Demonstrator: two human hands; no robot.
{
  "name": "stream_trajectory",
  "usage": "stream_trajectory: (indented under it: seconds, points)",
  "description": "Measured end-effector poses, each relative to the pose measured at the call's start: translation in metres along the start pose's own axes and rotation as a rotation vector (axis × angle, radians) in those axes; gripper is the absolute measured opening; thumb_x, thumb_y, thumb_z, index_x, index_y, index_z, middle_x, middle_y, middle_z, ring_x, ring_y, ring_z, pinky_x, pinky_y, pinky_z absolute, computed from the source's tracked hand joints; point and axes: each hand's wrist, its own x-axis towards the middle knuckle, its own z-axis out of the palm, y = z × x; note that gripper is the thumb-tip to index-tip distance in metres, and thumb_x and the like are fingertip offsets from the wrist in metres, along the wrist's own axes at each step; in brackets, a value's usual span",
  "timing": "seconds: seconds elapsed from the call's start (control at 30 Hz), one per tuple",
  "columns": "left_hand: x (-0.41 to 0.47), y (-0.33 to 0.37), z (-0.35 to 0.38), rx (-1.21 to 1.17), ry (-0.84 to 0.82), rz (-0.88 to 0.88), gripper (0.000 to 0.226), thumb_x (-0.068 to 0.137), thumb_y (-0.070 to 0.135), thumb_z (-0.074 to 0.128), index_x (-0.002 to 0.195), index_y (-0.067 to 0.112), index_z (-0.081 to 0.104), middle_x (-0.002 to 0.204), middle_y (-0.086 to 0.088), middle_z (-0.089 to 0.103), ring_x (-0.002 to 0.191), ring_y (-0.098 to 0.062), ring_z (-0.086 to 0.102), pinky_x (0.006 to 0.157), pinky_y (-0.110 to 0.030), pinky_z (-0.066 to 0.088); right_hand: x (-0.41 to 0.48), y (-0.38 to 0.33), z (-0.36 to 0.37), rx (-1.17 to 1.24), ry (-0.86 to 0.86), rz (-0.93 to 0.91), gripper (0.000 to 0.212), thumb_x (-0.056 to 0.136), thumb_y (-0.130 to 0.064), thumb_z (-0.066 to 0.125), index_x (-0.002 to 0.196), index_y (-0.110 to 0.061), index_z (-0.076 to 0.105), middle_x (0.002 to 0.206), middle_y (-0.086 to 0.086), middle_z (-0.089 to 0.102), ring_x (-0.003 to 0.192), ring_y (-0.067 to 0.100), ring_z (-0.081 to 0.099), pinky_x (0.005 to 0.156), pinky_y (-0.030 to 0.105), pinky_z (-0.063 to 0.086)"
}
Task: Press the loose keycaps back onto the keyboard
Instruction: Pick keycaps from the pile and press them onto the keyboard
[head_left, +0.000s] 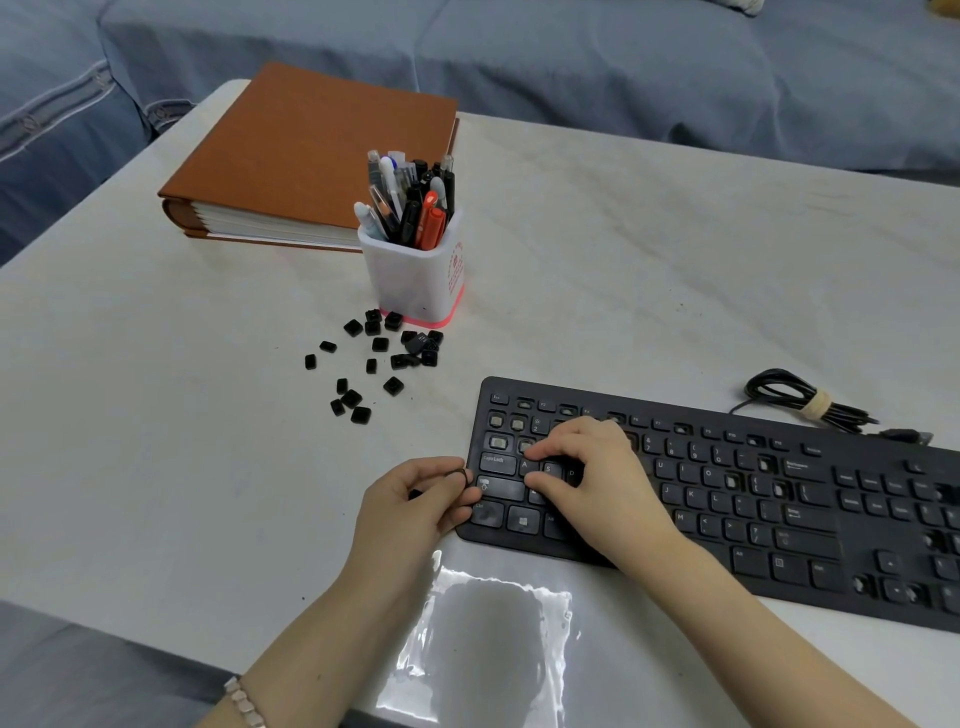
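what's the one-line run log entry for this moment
left hand holds keycap at keyboard left edge | right hand on keys near S | loose keycaps by pen cup | bare sockets remain

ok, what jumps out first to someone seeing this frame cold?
The black keyboard at lower right, gaps where caps are missing, with both hands at its left end: right hand on the keys, left hand pinching a small dark piece. Next, the loose keycaps scattered on the white table before the pen holder.
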Motion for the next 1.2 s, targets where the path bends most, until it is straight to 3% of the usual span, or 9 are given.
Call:
stream_trajectory:
  seconds: [0.33, 0.47, 0.53, 0.7, 0.8, 0.9, 1.03, 1.13, 1.2]
  points:
    - [-0.001, 0.001, -0.001, -0.002, -0.007, -0.008, 0.012, 0.087, -0.003, 0.056, 0.088, 0.005, 0.065, 0.086, -0.013, 0.067, 0.066, -0.009, 0.067, 0.063, -0.015, 0.055, -0.003, -0.001, 0.012, -0.039, 0.092, 0.039, 0.016, 0.078, -0.013, 0.068, 0.094, -0.016, 0.071, 0.086, -0.009, 0.048, 0.093, 0.007, 0.033, 0.08, -0.004, 0.019]
    - [-0.001, 0.004, -0.001, -0.023, -0.008, -0.017, 0.013, 0.087, -0.004, 0.056, 0.089, 0.004, 0.065, 0.085, -0.012, 0.068, 0.064, -0.008, 0.067, 0.061, -0.015, 0.055, -0.011, 0.0, 0.019, -0.181, 0.236, -0.085, 0.014, 0.081, -0.017, 0.059, 0.081, -0.013, 0.073, 0.078, 0.0, 0.054, 0.076, 0.02, 0.048, 0.066, 0.023, 0.044]
    - [0.0, 0.007, -0.003, -0.049, -0.008, -0.023, 0.013, 0.087, -0.005, 0.055, 0.089, 0.004, 0.065, 0.084, -0.011, 0.07, 0.064, -0.008, 0.068, 0.061, -0.015, 0.055, -0.018, 0.003, 0.021, -0.3, 0.285, -0.24, 0.023, 0.081, -0.02, 0.05, 0.084, -0.01, 0.071, 0.081, 0.007, 0.058, 0.071, 0.024, 0.05, 0.055, 0.031, 0.046]
    - [0.004, 0.016, -0.012, -0.063, -0.061, 0.021, 0.015, 0.086, -0.005, 0.056, 0.093, 0.006, 0.064, 0.082, -0.008, 0.074, 0.076, -0.012, 0.07, 0.061, -0.015, 0.054, -0.026, 0.008, 0.021, -0.455, 0.283, -0.312, 0.029, 0.082, -0.025, 0.047, 0.092, -0.011, 0.07, 0.096, 0.01, 0.061, 0.089, 0.023, 0.047, 0.061, 0.03, 0.04]
    - [0.006, 0.02, -0.014, 0.004, -0.085, 0.05, 0.014, 0.087, -0.002, 0.057, 0.094, 0.007, 0.064, 0.085, -0.006, 0.073, 0.07, -0.008, 0.069, 0.057, -0.013, 0.05, -0.028, 0.008, 0.024, -0.455, 0.286, -0.304, 0.029, 0.081, -0.027, 0.047, 0.092, -0.014, 0.071, 0.095, 0.009, 0.062, 0.092, 0.023, 0.047, 0.064, 0.031, 0.042]
    - [0.005, 0.022, -0.014, 0.103, -0.105, 0.075, 0.012, 0.088, 0.004, 0.057, 0.096, 0.008, 0.065, 0.077, -0.002, 0.073, 0.049, -0.004, 0.05, 0.055, -0.014, 0.044, -0.027, 0.008, 0.021, -0.375, 0.238, -0.256, 0.028, 0.079, -0.027, 0.048, 0.09, -0.017, 0.071, 0.092, 0.005, 0.061, 0.09, 0.02, 0.046, 0.065, 0.032, 0.044]
    - [-0.001, 0.024, -0.009, 0.239, -0.19, 0.168, 0.014, 0.087, 0.004, 0.057, 0.095, 0.011, 0.066, 0.081, -0.012, 0.067, 0.052, 0.001, 0.051, 0.057, -0.011, 0.045, -0.019, -0.006, 0.007, 0.018, 0.12, -0.067, 0.019, 0.079, -0.013, 0.064, 0.094, -0.022, 0.071, 0.088, -0.005, 0.058, 0.087, 0.011, 0.051, 0.081, 0.018, 0.038]
    - [-0.004, 0.027, -0.004, 0.284, -0.266, 0.252, 0.019, 0.084, -0.003, 0.059, 0.092, 0.012, 0.067, 0.07, 0.003, 0.064, 0.053, -0.001, 0.052, 0.061, -0.012, 0.047, -0.019, -0.019, -0.003, 0.368, 0.085, -0.013, 0.039, 0.076, -0.003, 0.069, 0.088, -0.039, 0.063, 0.08, -0.009, 0.061, 0.077, 0.008, 0.057, 0.071, 0.011, 0.043]
    - [-0.006, 0.03, -0.003, 0.325, -0.309, 0.325, 0.02, 0.082, -0.004, 0.061, 0.09, 0.013, 0.066, 0.066, 0.007, 0.066, 0.054, -0.003, 0.053, 0.062, -0.014, 0.047, -0.022, -0.026, -0.008, 0.552, 0.078, 0.011, 0.04, 0.073, 0.002, 0.071, 0.084, -0.037, 0.065, 0.073, -0.007, 0.064, 0.068, 0.004, 0.058, 0.066, 0.011, 0.045]
